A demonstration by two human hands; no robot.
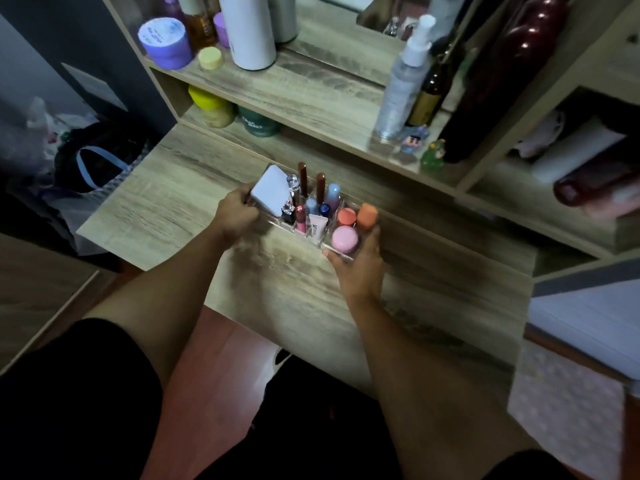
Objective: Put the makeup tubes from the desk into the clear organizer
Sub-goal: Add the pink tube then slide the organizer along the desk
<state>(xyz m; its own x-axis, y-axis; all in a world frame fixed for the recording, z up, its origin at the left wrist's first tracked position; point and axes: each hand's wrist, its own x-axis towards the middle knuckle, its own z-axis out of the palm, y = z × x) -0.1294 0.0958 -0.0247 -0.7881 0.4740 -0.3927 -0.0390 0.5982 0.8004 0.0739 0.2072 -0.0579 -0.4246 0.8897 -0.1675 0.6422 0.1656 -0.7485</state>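
The clear organizer point(341, 255) stands on the wooden desk point(166, 202), between my two hands. Several makeup tubes stand upright in its slots, among them two brown-capped tubes point(302, 178), a pale blue tube point(333, 197) and a small pink tube point(317, 228). A white compact point(272, 192) leans at its left end, and round pink and orange pots point(345, 239) fill its right end. My left hand point(237, 216) is closed on the organizer's left end. My right hand point(360, 268) cups its front right corner.
A shelf unit rises behind the desk with jars point(166, 38), a white bottle point(247, 29), a spray bottle point(403, 84) and small figurines point(414, 140). Dark red objects stand in the right cubbies. A bag point(90, 168) lies on the floor at left.
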